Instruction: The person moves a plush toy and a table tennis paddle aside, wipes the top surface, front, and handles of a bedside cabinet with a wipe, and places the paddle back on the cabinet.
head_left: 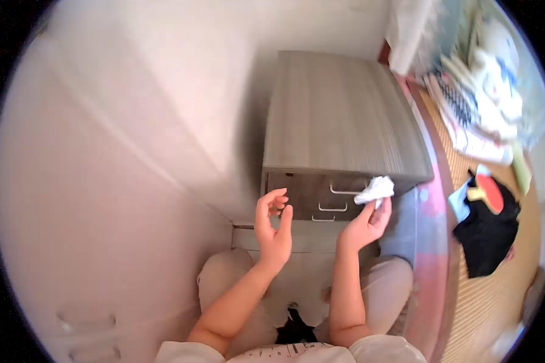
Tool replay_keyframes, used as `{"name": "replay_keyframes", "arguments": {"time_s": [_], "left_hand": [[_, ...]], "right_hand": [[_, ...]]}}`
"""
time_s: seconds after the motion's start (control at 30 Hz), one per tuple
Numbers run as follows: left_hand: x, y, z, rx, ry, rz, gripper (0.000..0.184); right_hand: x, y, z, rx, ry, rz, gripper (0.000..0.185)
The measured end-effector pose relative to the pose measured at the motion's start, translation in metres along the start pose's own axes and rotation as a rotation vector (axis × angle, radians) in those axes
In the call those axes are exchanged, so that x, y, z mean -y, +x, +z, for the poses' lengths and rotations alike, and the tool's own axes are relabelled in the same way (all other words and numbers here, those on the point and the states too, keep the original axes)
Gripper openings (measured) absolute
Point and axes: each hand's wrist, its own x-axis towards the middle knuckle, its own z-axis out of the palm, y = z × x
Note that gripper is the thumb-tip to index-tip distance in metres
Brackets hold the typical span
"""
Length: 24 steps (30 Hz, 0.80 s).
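A grey wood-grain cabinet point(345, 112) with several drawers stands in front of me. My right hand point(366, 227) pinches a crumpled white tissue point(376, 190) between its fingertips, just in front of the top drawer's handle point(347, 192). To the left of it, my left hand point(274, 227) is raised near the cabinet's front left side, fingers curved and apart from the thumb, with nothing in it. Neither hand visibly touches the cabinet.
On the right is a bed with a woven mat point(487, 308). A red paddle point(489, 193) lies on black cloth point(487, 242) there, with folded fabrics point(466, 118) and a white plush toy point(496, 85) farther back. A pale wall is on the left.
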Motion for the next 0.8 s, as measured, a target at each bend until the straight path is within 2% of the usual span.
{"name": "replay_keyframes", "arguments": {"time_s": [0.07,0.1,0.13,0.2,0.23,0.27,0.33,0.37,0.47,0.53,0.57,0.63,0.67,0.73,0.8], "left_hand": [[0.016,-0.008,-0.011,-0.066,-0.05,-0.073,0.032],[0.026,-0.01,-0.012,-0.059,-0.092,-0.181,0.034],[0.033,-0.009,-0.013,-0.044,-0.136,-0.288,0.038],[0.043,0.001,-0.001,-0.124,-0.089,-0.261,0.042],[0.048,0.01,0.002,-0.159,-0.019,-0.243,0.047],[0.056,0.019,0.001,-0.181,-0.033,-0.252,0.047],[0.069,0.039,-0.002,-0.115,0.138,-0.08,0.054],[0.073,0.046,-0.004,0.0,-0.002,-0.133,0.057],[0.076,0.052,0.0,0.076,-0.131,-0.208,0.06],[0.067,0.046,0.0,0.063,-0.032,-0.178,0.06],[0.062,0.045,0.0,0.056,0.072,-0.14,0.061],[0.055,0.043,-0.001,0.039,0.074,-0.091,0.061],[0.052,0.042,-0.002,0.032,0.076,-0.046,0.061],[0.049,0.04,-0.002,0.046,0.044,0.0,0.062],[0.049,0.036,0.001,-0.021,0.196,0.164,0.066]], "right_hand": [[0.019,0.007,0.005,0.168,-0.002,-0.387,0.036],[0.029,0.02,0.006,0.284,-0.283,-0.715,0.036],[0.036,0.025,0.018,0.319,-0.267,-0.734,0.036],[0.046,0.031,0.043,0.802,-0.6,-0.603,0.03],[0.038,0.031,0.052,0.954,-0.787,-0.73,0.03],[0.029,0.027,0.06,0.96,-0.847,-0.867,0.033],[0.025,0.022,0.069,1.006,-0.817,-0.862,0.036],[0.026,0.02,0.074,1.077,-0.788,-0.9,0.038],[0.044,0.005,0.085,1.278,-0.69,-1.004,0.043],[0.046,0.026,0.09,1.359,-0.623,-0.961,0.035],[0.047,0.034,0.087,1.319,-0.636,-0.881,0.031],[0.036,0.052,0.072,1.167,-0.637,-0.649,0.022],[0.035,0.056,0.064,1.067,-0.676,-0.645,0.023],[0.032,0.048,0.048,0.937,-0.743,-0.857,0.024],[0.036,0.04,0.039,0.922,-0.749,-0.889,0.028]]}}
